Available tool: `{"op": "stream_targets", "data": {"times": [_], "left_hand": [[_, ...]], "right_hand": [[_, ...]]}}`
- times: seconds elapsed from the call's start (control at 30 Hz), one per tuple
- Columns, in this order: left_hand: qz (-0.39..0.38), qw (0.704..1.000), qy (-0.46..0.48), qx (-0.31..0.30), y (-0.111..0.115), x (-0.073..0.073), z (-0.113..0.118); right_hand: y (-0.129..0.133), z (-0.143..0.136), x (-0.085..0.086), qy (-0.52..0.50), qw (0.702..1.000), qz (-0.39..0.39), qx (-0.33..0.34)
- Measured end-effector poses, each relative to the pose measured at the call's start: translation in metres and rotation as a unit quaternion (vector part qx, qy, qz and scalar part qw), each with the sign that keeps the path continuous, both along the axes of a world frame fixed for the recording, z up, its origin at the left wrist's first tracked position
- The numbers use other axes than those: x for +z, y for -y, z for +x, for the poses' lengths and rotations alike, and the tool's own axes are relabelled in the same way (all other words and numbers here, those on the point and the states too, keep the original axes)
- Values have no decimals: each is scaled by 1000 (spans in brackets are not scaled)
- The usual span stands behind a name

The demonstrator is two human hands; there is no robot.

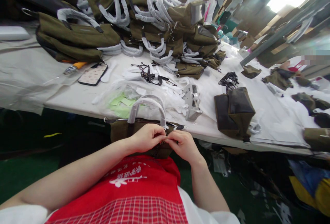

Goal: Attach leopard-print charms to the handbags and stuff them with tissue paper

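Note:
An olive handbag (119, 131) rests between my body and the table edge, its wrapped handle (134, 111) standing up. Over its near side, my left hand (148, 136) and my right hand (182, 145) meet with fingertips pinched together. Something small and dark is between or just under the fingertips, too small and covered to name. A zipper runs along the bag's top edge, just beyond both hands.
Many olive bags (77, 36) with wrapped handles are piled along the back. Nearer lie a phone (93, 74), dark cords (152, 76), green slips in plastic (122, 102) and a grey metal device (193, 102). Another bag (234, 114) stands right. Co-workers are beyond.

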State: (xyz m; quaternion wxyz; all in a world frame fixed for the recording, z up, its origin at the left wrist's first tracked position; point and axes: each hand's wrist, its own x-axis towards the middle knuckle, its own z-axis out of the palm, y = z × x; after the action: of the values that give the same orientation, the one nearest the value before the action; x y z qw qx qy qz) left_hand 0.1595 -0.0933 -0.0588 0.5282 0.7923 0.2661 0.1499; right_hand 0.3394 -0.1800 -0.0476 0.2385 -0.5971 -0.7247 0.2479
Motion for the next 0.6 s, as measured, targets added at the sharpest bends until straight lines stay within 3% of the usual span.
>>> {"op": "stream_targets", "data": {"times": [0.13,0.23,0.37,0.43,0.6], "left_hand": [[7,1000,-13,8,1,-5,3],[-12,1000,-10,7,-4,-7,3],[-24,991,-27,128,-13,-14,-5],[-47,983,-73,164,-14,-18,-9],[-21,983,-164,80,-1,-31,-12]], "right_hand": [[-5,1,-3,35,999,15,24],[-7,3,-8,-3,1000,9,3],[-4,5,-20,-69,983,-5,-172],[-1,1,-29,-51,973,-41,-223],[5,-20,-52,-44,967,-106,-227]]}}
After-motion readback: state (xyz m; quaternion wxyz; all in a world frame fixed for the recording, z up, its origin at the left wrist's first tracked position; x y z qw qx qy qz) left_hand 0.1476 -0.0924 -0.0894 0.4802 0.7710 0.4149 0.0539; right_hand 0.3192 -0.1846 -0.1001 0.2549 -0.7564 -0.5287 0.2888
